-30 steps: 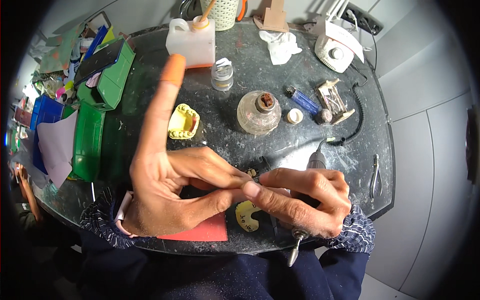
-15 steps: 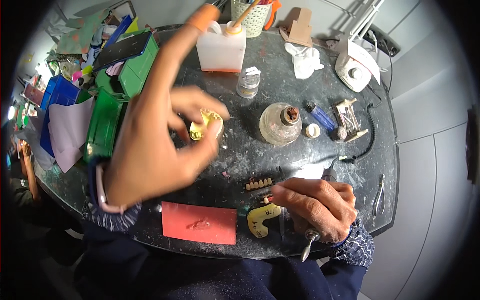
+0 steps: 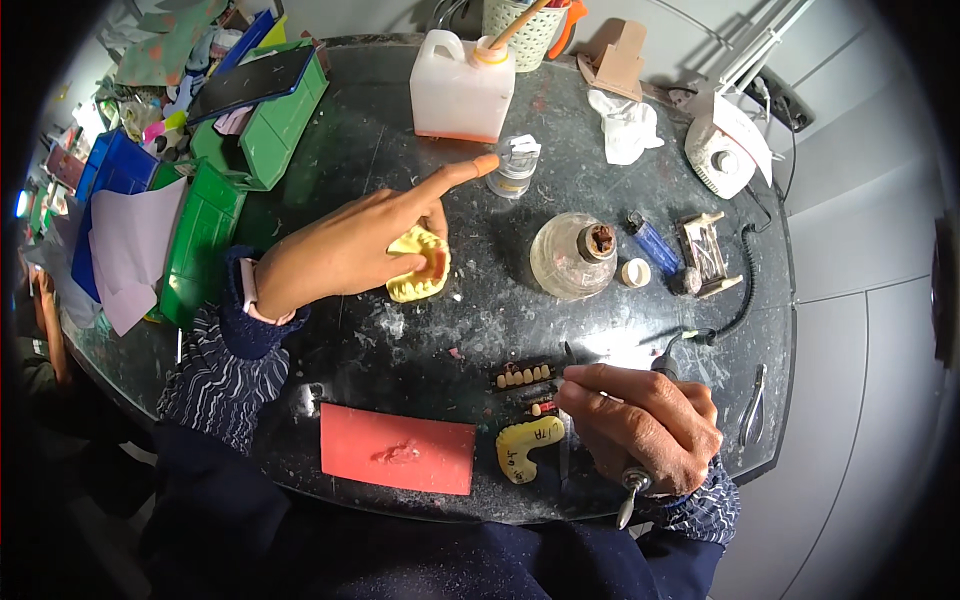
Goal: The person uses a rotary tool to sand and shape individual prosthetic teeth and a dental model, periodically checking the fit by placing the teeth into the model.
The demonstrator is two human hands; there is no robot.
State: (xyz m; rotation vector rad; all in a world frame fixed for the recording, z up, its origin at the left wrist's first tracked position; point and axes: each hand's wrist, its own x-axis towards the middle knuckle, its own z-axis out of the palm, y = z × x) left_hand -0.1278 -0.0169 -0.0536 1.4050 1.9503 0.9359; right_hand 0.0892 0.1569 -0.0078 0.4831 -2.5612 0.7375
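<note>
My left hand [image 3: 355, 238] is closed on a yellow dental cast [image 3: 418, 286] at the table's middle left. The thumb lies inside its arch beside a reddish patch; the index finger, in an orange fingertip cover, points out to the right. My right hand [image 3: 645, 420] grips a rotary handpiece [image 3: 632, 492], its metal tip pointing toward me and its black cord end behind the knuckles. Left of that hand lie a strip of artificial teeth [image 3: 524, 376], a shorter strip with a red part [image 3: 542, 408], and a yellow horseshoe-shaped piece with handwriting [image 3: 517, 455].
A pink wax sheet [image 3: 397, 448] lies near the front edge. Farther back stand a round glass burner [image 3: 572, 257], a small jar [image 3: 513, 168] and a white canister [image 3: 462, 95]. A blue lighter [image 3: 650, 240] and pliers [image 3: 754, 405] lie rightward; green bins [image 3: 200, 250] crowd the left.
My left hand has come down from above the cast and closed on it, its index finger swinging rightward. My right hand stays nearly in place with the handpiece. The view has shifted slightly.
</note>
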